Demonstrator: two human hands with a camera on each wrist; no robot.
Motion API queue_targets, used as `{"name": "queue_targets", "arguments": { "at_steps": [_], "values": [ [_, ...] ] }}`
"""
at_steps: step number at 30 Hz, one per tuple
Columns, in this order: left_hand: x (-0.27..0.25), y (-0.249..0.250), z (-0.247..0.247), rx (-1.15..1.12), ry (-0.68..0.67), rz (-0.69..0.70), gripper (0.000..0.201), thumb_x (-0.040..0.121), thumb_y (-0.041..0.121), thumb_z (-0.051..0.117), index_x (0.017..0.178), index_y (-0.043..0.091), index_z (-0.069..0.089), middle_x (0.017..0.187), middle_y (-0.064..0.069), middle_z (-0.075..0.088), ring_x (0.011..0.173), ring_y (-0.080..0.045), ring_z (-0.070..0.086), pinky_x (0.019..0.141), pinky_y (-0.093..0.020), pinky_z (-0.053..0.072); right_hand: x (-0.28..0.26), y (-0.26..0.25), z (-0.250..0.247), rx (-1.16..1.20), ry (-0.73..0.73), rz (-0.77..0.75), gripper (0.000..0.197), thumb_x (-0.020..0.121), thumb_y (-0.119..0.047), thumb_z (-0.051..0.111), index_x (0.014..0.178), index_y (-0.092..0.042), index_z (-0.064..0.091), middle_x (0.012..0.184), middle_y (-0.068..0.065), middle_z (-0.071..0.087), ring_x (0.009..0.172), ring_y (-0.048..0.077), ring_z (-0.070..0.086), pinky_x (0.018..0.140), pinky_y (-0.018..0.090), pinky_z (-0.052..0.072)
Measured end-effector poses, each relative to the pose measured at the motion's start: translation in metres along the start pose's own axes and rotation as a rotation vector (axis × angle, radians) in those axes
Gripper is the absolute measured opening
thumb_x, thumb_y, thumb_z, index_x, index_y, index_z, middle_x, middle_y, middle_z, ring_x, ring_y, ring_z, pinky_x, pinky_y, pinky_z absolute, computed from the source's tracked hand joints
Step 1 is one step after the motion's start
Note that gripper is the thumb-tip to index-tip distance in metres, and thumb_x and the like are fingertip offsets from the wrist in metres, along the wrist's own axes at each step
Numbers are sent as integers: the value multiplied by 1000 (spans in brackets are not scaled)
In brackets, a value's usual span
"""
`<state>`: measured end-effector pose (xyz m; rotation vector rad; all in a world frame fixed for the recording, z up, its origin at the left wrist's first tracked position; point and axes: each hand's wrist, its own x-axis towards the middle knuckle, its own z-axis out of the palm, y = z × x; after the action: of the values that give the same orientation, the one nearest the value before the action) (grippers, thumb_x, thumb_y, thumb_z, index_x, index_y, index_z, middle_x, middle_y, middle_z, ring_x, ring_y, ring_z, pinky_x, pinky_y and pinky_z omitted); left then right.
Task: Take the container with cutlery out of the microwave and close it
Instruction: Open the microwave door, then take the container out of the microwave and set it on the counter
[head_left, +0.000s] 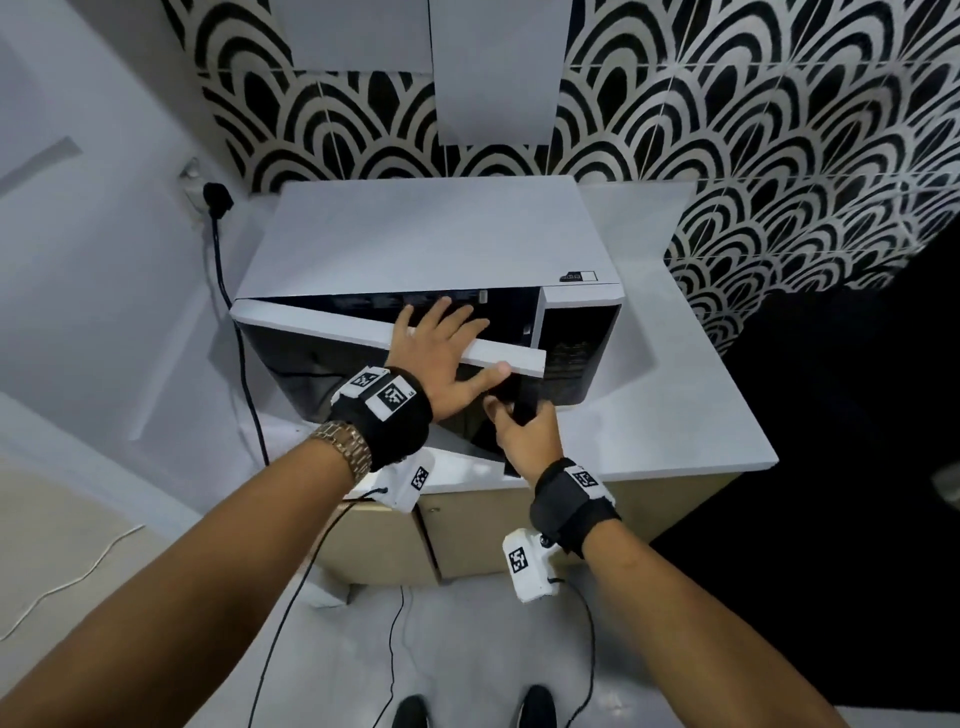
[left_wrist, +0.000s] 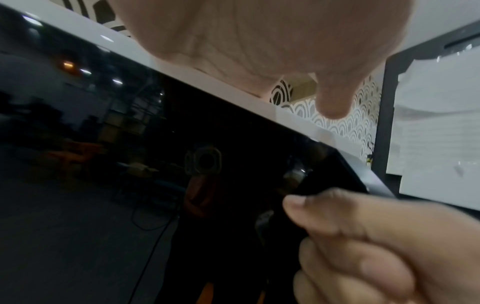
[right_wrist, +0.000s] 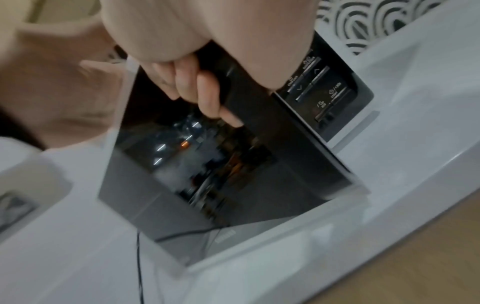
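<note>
Two hands worked at the microwave (head_left: 431, 244), which stood on the white counter (head_left: 691, 415). The door (head_left: 322, 358) hung partly ajar, hinged at the microwave's left. The left hand (head_left: 441, 358) lay spread across the door's top edge, its grip wide, fingers straight and reaching over into the gap, thumb on the front face. The right hand (head_left: 524, 436) was below it at the door's free edge, its grip wrapped tight around the dark handle (right_wrist: 249, 115), just beside the control panel (head_left: 571, 358). Bare counter lay to the microwave's right. The gap was dark, so the container could not be made out anywhere. The right wrist view was blurred.
</note>
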<state>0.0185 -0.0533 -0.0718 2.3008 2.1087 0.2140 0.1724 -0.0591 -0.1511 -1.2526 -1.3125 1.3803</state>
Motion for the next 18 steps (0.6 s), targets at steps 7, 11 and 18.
{"name": "queue_targets", "arguments": {
  "at_steps": [7, 11, 18],
  "values": [
    [-32, 5, 6, -134, 100, -89, 72, 87, 67, 10, 129, 29, 55, 153, 5, 39, 149, -19, 12, 118, -52, -5, -43, 15, -43, -190, -307, -89, 11, 84, -20, 78, 92, -13, 76, 91, 4, 78, 89, 18, 74, 85, 28, 58],
    [-51, 8, 8, -156, 147, -107, 67, 89, 65, 16, 125, 28, 57, 152, 4, 41, 149, -19, 14, 119, -52, -6, -51, 7, -63, -239, -399, -95, 18, 75, -16, 85, 89, -10, 76, 87, 3, 78, 85, 14, 74, 81, 22, 56],
    [-89, 6, 6, -195, 142, -119, 62, 93, 62, 18, 144, 32, 36, 162, 2, 19, 151, -18, 0, 118, -50, -13, -47, -13, -66, -334, -439, -131, 13, 74, -16, 86, 78, -7, 78, 78, 9, 77, 72, 19, 68, 75, 39, 57]
  ]
}}
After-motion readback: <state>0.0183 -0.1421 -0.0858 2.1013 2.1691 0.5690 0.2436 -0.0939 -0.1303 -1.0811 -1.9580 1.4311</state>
